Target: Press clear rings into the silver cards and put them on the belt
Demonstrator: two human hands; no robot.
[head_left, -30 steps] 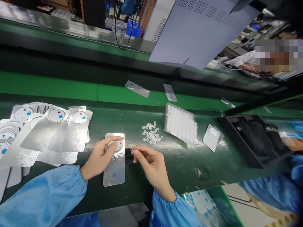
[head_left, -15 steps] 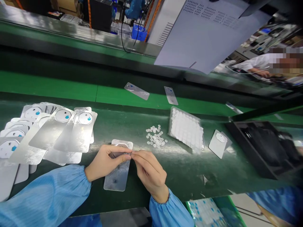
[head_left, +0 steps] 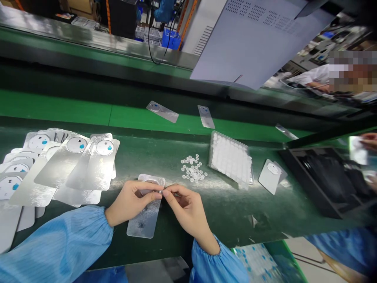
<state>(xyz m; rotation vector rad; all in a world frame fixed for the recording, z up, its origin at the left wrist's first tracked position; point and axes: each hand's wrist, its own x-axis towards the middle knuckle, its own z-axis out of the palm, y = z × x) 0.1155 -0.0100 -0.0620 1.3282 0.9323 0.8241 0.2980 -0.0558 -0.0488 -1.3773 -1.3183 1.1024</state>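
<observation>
My left hand (head_left: 134, 201) is closed, thumb and forefinger pinching a small pale piece (head_left: 161, 192) too tiny to make out fully. My right hand (head_left: 187, 208) meets it there, its thumb and forefinger tips closed at the same piece. Beneath the fingers, a silver phone-sized plate (head_left: 144, 223) lies on the dark green bench; my left hand covers much of its upper end. Small clear round discs (head_left: 193, 169) are scattered beyond my right hand. To the left spread many overlapping silver plates (head_left: 91, 169) with white round patches and blue tabs.
A clear tray (head_left: 231, 157) of white pieces stands right of the discs. Further right are a pale plate (head_left: 269, 177) and a black bin (head_left: 318, 184). Silver plates (head_left: 162, 112) lie on the green belt (head_left: 129, 116) behind. A co-worker's hand (head_left: 369, 140) shows at far right.
My right hand has turned and its wrist has shifted right, fingertips still at the left ones. Plates on the belt have moved slightly left. A co-worker's hand with a pale plate has appeared at far right.
</observation>
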